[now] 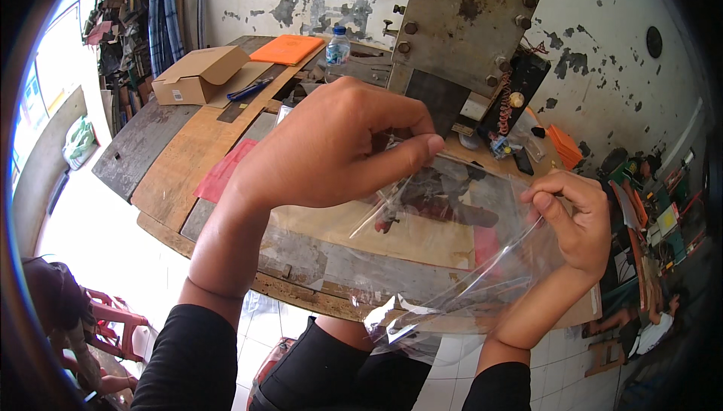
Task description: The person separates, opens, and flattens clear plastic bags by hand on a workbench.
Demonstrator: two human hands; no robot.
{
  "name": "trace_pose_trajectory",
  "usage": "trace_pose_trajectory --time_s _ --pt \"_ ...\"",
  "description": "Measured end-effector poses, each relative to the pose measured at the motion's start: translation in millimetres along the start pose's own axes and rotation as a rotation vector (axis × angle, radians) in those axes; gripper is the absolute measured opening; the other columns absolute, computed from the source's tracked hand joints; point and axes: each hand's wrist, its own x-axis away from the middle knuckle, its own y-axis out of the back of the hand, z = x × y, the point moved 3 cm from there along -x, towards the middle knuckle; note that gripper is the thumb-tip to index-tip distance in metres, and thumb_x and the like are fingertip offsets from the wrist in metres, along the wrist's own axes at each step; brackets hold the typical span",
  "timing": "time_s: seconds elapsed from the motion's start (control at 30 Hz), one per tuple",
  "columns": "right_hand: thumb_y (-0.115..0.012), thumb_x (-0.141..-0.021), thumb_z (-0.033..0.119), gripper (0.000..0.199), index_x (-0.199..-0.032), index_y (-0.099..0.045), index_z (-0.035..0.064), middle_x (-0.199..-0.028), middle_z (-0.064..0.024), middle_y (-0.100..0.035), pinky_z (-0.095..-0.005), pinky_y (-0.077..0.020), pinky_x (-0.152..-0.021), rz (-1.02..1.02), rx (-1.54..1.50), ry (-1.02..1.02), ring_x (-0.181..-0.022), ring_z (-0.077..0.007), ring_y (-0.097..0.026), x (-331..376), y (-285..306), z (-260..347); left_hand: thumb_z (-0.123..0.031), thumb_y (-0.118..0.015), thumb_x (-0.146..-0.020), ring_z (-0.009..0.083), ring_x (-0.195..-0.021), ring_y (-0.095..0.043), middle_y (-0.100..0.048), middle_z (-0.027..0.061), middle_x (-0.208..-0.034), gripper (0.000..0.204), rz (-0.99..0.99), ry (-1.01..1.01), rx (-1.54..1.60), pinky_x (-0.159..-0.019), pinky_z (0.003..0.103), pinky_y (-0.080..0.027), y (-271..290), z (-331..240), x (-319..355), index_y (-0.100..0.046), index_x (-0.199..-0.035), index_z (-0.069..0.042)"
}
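Between my two hands hangs a sheet of clear plastic film [482, 260], creased and shiny, drooping over the table's front edge toward my lap. My left hand [339, 144] pinches its upper left edge between thumb and forefinger. At the right, my right hand [572, 211] grips another edge with thumb and bent fingers. The table shows through the film, blurred by its glare. Whether the film is one layer or a bag, I cannot tell.
Behind my hands rises a heavy bolted metal machine [467, 23] with a coiled red cable [506, 102]. A cardboard box [199, 72], orange folder [288, 49], water bottle [338, 48] and pink sheet [224, 172] lie about the wooden table [169, 181]. Other people sit at both sides.
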Motion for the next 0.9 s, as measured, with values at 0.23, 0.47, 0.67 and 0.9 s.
trace_pose_trajectory --time_s 0.23,0.47,0.67,0.9 --pt "-0.070 -0.100 0.013 0.022 -0.091 -0.072 -0.0064 -0.084 -0.0098 -0.074 -0.0255 -0.0493 -0.061 0.002 -0.034 -0.008 -0.065 -0.0118 -0.064 -1 0 -1 -0.019 -0.069 -0.102 0.0106 -0.066 -0.067 -0.074 0.0060 -0.078 0.024 0.064 0.113 0.051 -0.061 0.026 -0.052 3 2 0 -0.073 -0.089 0.000" --pt "-0.070 -0.099 0.012 0.020 -0.091 -0.071 -0.0060 -0.081 -0.0087 -0.074 -0.0252 -0.0510 -0.063 -0.026 -0.033 -0.061 -0.065 -0.0111 -0.066 1 1 -2 -0.021 -0.068 -0.103 0.0107 -0.067 -0.068 -0.074 0.0069 -0.077 0.026 0.087 0.199 0.079 -0.061 0.027 -0.053 4 2 0 -0.074 -0.088 0.000" --pt "-0.070 -0.098 0.011 0.018 -0.090 -0.070 -0.0053 -0.081 -0.0089 -0.074 -0.0250 -0.0518 -0.063 -0.028 -0.047 -0.078 -0.066 -0.0109 -0.067 0 0 -9 -0.024 -0.069 -0.103 0.0081 -0.062 -0.064 -0.067 0.0040 -0.068 0.031 0.085 0.161 0.003 -0.058 0.026 -0.049 7 7 -1 -0.071 -0.083 -0.001" --pt "-0.069 -0.100 0.012 0.019 -0.094 -0.072 -0.0060 -0.082 -0.0087 -0.074 -0.0260 -0.0533 -0.063 -0.015 -0.056 -0.124 -0.067 -0.0118 -0.069 0 3 -4 -0.025 -0.070 -0.104 0.0060 -0.058 -0.057 -0.066 0.0020 -0.067 0.032 0.058 0.243 0.037 -0.054 0.026 -0.044 6 17 -1 -0.070 -0.082 -0.001"
